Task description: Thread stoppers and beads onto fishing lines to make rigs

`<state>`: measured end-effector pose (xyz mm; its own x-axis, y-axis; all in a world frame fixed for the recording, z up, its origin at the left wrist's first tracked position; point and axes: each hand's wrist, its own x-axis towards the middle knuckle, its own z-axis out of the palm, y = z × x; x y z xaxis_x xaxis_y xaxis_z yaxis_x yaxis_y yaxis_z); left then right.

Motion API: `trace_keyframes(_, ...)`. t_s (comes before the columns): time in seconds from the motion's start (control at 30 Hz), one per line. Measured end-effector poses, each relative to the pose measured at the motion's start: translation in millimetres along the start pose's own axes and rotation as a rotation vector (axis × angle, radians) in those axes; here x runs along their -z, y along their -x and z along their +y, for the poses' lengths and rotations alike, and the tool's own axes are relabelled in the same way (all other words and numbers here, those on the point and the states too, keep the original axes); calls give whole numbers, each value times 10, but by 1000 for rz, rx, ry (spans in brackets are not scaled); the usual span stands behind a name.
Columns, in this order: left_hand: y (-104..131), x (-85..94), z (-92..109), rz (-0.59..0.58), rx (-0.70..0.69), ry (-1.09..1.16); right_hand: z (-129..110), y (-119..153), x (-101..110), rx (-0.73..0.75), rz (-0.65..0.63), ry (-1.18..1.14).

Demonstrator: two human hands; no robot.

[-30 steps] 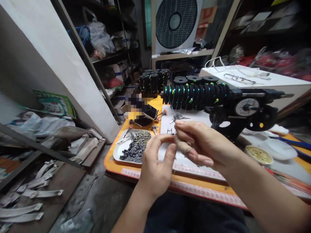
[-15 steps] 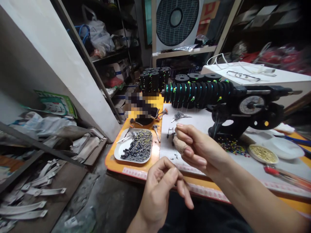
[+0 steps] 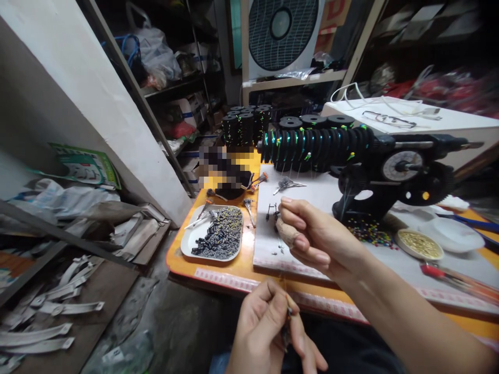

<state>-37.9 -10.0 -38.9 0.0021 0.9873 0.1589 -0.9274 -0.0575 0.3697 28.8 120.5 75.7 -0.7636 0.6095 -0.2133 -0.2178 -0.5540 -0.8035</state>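
Note:
My left hand (image 3: 265,324) is low in front of the table edge, thumb and index finger pinched on a thin dark piece with an orange end (image 3: 289,312). The fingers cover part of that piece. Over the white sheet, my right hand (image 3: 307,234) has its fingers curled together, with a tan cover on one of them. Whatever the right fingertips may hold is too small to make out. A small dark stand (image 3: 272,210) is just beyond them. Left of the hands, a white tray (image 3: 186,248) contains many short grey, black and yellow tubes.
A black winding machine (image 3: 393,166) carries a row of spools (image 3: 317,148) with bright green beads. On the right are a dish of gold-coloured pieces (image 3: 421,243), loose coloured beads (image 3: 370,232) and red-handled pliers (image 3: 440,272). Wire bundles (image 3: 287,184) lie behind my right hand.
My left hand has dropped lower, and the thin dark piece now shows between its fingers. My right hand has hardly moved. The view has shifted slightly.

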Motion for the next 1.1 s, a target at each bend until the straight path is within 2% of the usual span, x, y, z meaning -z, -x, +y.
trace_keyframes(0.17,13,18,17,-18,10,38,0,13,18,7,-22,64)
trace_keyframes(0.33,48,67,82,21,-16,-14,23,60,72,14,-24,221)
trace_keyframes(0.47,118,66,224,118,53,-158,52,82,185,90,35,408)
trace_keyframes(0.57,188,70,348,248,69,-384,27,99,275,261,180,587)
trace_keyframes(0.7,286,155,373,405,-78,-679,-65,64,265,487,331,804)
trace_keyframes(0.87,383,231,300,537,-218,-939,-162,-189,123,569,341,980)
trace_keyframes(0.97,390,164,355,598,-273,-1073,-199,-274,91,566,327,1040)
trace_keyframes(1.1,284,-34,470,631,-417,-1089,-229,-158,78,613,377,1074)
